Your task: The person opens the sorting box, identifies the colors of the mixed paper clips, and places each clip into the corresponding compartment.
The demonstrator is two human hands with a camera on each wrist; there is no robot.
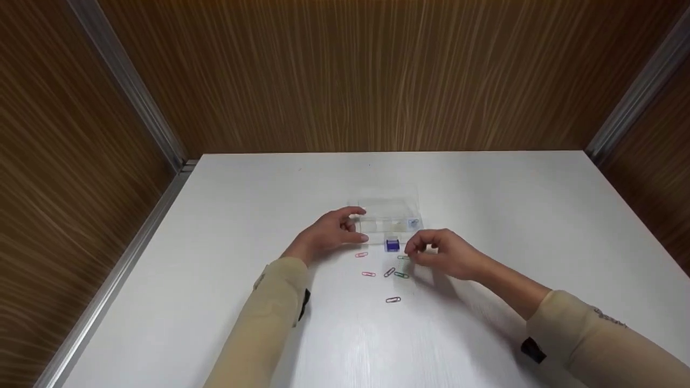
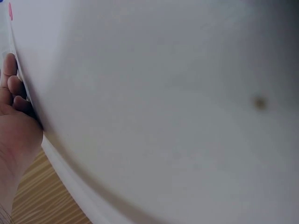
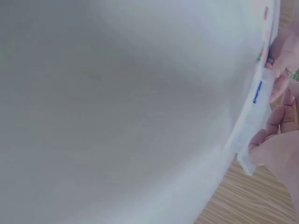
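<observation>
White table [image 1: 215, 280], wood-panelled walls [image 1: 377, 75], metal trims [image 1: 129, 86]

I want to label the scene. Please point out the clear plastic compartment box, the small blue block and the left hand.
clear plastic compartment box [image 1: 389, 211], head view, on its far transparent wall
small blue block [image 1: 392, 246], head view, on its front face
left hand [image 1: 327, 235], head view, on its back

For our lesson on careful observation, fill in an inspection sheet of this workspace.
Surface: white table, bare around the work.
Job's things: clear plastic compartment box; small blue block before it; loose coloured paper clips, pink, green and dark.
Clutter: nothing seen.
Grippers: left hand holds the box's left end; right hand has curled fingers by the blue block, grasp unclear.
Cables: nothing seen.
Surroundings: brown wood-grain walls with metal corner strips.
</observation>
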